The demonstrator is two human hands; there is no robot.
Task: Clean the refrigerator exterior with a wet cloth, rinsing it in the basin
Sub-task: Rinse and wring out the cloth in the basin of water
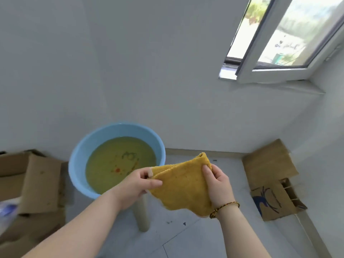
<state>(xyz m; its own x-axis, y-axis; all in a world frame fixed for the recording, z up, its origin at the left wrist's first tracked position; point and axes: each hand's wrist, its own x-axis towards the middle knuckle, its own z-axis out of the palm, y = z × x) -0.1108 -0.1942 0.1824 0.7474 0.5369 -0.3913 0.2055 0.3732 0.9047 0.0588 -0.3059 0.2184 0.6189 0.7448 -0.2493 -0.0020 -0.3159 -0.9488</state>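
A yellow cloth (183, 187) is stretched between my two hands, in the air to the right of the basin. My left hand (138, 184) pinches its left edge with thumb and fingers. My right hand (216, 183) grips its right edge, thumb on the front of the fabric. The light blue basin (81, 155) stands on a stool (142, 216) and holds yellowish-green water with a coloured pattern showing on its bottom. No refrigerator is in view.
Flattened cardboard boxes (39, 183) lie at the left, beside the basin. More cardboard (270, 175) leans in the right corner. An open window (279, 40) is high on the right wall. Grey floor tiles (186, 239) lie below my arms.
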